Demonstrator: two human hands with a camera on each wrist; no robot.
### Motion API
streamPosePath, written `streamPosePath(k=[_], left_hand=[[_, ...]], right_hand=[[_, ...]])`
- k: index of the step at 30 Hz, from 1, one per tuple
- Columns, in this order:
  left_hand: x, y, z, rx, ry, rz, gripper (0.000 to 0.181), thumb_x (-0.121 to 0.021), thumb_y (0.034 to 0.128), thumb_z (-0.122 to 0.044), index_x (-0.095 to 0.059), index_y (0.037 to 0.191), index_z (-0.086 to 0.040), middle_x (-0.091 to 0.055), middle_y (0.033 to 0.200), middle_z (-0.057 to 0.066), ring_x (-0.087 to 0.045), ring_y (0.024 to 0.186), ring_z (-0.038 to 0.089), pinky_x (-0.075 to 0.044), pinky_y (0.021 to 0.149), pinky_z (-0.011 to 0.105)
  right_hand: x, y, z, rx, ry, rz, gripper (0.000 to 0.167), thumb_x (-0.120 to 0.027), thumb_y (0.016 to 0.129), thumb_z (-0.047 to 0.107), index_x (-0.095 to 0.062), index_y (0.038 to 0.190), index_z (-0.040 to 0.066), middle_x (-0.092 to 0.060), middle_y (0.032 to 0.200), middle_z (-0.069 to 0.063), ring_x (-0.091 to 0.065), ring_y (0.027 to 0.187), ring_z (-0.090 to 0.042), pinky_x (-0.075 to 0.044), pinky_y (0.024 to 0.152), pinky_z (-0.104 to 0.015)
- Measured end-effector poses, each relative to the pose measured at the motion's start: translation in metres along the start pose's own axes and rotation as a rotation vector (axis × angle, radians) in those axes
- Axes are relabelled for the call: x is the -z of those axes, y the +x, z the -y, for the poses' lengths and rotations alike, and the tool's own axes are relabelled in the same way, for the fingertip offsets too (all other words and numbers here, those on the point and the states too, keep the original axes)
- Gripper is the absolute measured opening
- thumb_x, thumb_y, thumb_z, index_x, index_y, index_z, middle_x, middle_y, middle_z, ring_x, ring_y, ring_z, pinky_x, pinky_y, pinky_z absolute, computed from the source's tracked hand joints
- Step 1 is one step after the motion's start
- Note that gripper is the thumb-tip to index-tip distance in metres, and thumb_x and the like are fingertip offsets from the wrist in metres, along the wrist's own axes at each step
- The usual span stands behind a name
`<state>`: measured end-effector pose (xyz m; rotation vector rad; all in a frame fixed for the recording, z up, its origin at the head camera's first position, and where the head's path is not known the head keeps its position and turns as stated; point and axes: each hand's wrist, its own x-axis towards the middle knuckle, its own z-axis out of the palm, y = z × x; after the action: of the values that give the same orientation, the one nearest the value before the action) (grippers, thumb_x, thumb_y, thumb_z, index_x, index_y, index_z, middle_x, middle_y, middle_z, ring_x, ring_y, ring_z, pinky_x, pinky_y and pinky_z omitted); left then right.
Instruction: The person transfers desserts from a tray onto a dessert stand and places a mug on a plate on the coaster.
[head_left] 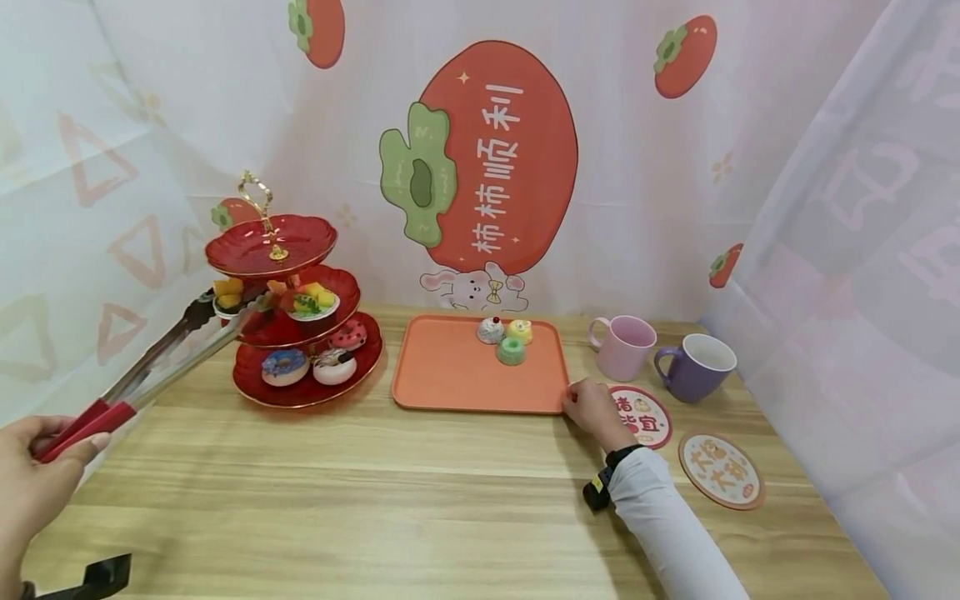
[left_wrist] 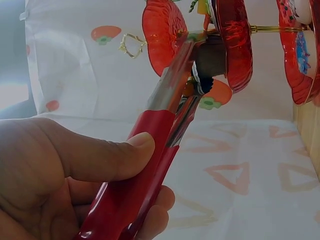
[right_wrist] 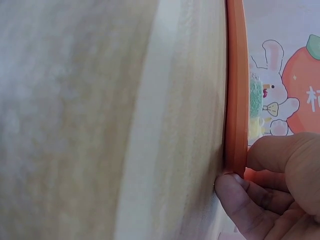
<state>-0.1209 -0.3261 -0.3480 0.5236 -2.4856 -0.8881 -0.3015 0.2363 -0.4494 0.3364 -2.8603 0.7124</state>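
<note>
My left hand grips the red handles of the metal tongs; in the left wrist view the thumb presses the near handle. The tongs' tips straddle a small cup with yellow fruit on the middle tier of the red stand; whether they touch it I cannot tell. Beside it sits a fruit cup. My right hand pinches the near right corner of the orange tray, whose rim shows in the right wrist view. Three small cakes lie on the tray.
Several donuts sit on the bottom tier; the top tier is bare. Right of the tray stand a pink mug and a purple mug, with two round coasters in front. Printed cloth hangs behind and at both sides.
</note>
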Motion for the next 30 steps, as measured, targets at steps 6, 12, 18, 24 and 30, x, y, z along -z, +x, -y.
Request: streamPosePath(k=[6, 12, 18, 24, 30], left_hand=[[0.001, -0.002, -0.004, -0.008, 0.033, 0.021, 0.031, -0.059, 0.086, 0.002, -0.044, 0.105, 0.021, -0.05, 0.074, 0.027, -0.036, 0.052, 0.0, -0.034, 0.042, 0.02], [-0.003, 0.002, 0.002, -0.034, 0.114, 0.053, 0.034, -0.062, 0.0873, -0.007, -0.047, 0.105, 0.018, -0.053, 0.073, 0.023, -0.044, 0.056, 0.015, -0.034, 0.044, 0.025], [-0.003, -0.001, -0.008, -0.049, 0.141, 0.051, 0.032, -0.063, 0.0862, -0.004, -0.047, 0.103, 0.019, -0.053, 0.072, 0.026, -0.047, 0.058, 0.025, -0.033, 0.045, 0.026], [0.0, -0.003, -0.017, -0.08, 0.165, 0.052, 0.036, -0.066, 0.0846, -0.006, -0.048, 0.103, 0.02, -0.054, 0.073, 0.03, -0.049, 0.056, 0.025, -0.034, 0.044, 0.026], [0.001, -0.002, -0.02, -0.074, 0.172, 0.052, 0.037, -0.067, 0.0826, -0.005, -0.048, 0.102, 0.02, -0.054, 0.075, 0.033, -0.051, 0.06, 0.032, -0.034, 0.046, 0.028]], right_hand=[[0.0, 0.001, 0.0, -0.007, -0.012, 0.003, 0.035, -0.064, 0.08, 0.004, -0.044, 0.051, 0.011, -0.035, 0.048, 0.004, -0.037, 0.046, -0.013, -0.028, 0.047, -0.026], [0.0, 0.001, -0.001, -0.017, -0.011, 0.009, 0.034, -0.063, 0.08, 0.004, -0.045, 0.052, 0.01, -0.036, 0.049, 0.004, -0.038, 0.046, -0.013, -0.028, 0.047, -0.026], [-0.001, 0.001, -0.002, -0.019, 0.003, 0.02, 0.034, -0.063, 0.081, 0.004, -0.045, 0.052, 0.01, -0.036, 0.049, 0.003, -0.038, 0.045, -0.012, -0.029, 0.046, -0.026], [-0.001, 0.003, -0.003, -0.035, -0.009, 0.022, 0.033, -0.063, 0.081, 0.005, -0.047, 0.053, 0.01, -0.038, 0.049, 0.003, -0.039, 0.046, -0.013, -0.029, 0.047, -0.026], [-0.002, 0.002, -0.004, -0.01, -0.02, 0.008, 0.037, -0.063, 0.08, 0.004, -0.042, 0.051, 0.011, -0.034, 0.049, 0.004, -0.037, 0.046, -0.013, -0.028, 0.047, -0.026]])
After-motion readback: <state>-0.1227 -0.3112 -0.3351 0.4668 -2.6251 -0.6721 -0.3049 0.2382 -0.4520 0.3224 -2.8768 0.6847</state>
